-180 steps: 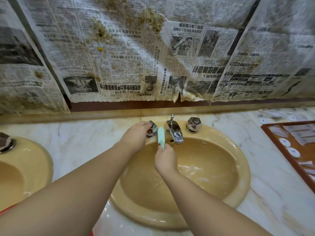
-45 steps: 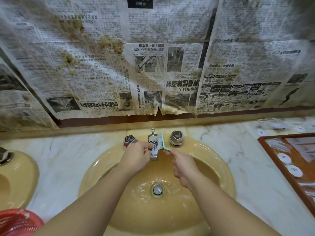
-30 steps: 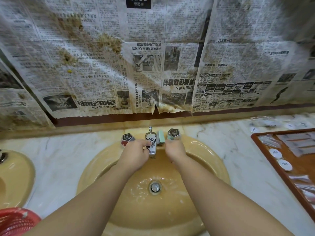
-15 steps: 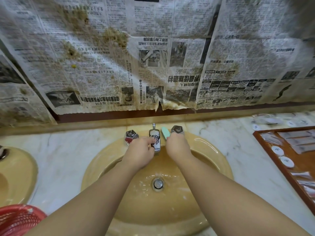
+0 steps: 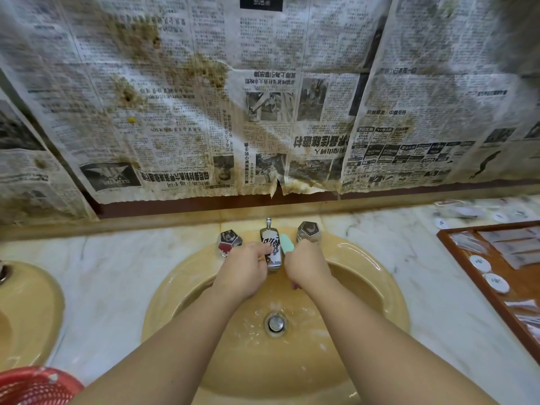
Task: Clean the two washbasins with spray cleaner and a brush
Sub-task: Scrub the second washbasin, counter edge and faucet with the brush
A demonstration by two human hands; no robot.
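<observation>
My left hand (image 5: 244, 273) rests on the chrome tap spout (image 5: 271, 249), with its fingers curled over the left side of the spout and the fingertips touching the metal. My right hand (image 5: 306, 266) has its grip closed round the handle of a small brush (image 5: 287, 244); the pale green head pokes up above my knuckles, just beside the right flank of the spout, and I cannot tell whether the bristles touch it. A thin stream of water falls from the spout into the yellow washbasin (image 5: 377, 276) below my wrists. The bowl is wet, with flecks of foam scattered around the metal drain plug (image 5: 275, 323) at its centre. Two faceted chrome knobs stand on the back rim: the left knob (image 5: 229, 241) close to my left fingers, the right knob (image 5: 309, 232) just behind my right hand.

The second washbasin (image 5: 32, 305) sits at the far left edge of the marble tabletop (image 5: 117, 267), only partly in view. A red basket (image 5: 32, 387) shows in the bottom left corner. To the right lies a wooden tray (image 5: 467, 264) holding small round white items and wrapped sachets. Stained newspaper sheets (image 5: 263, 97) cover the wall above the tabletop, their lower edge torn just above the tap.
</observation>
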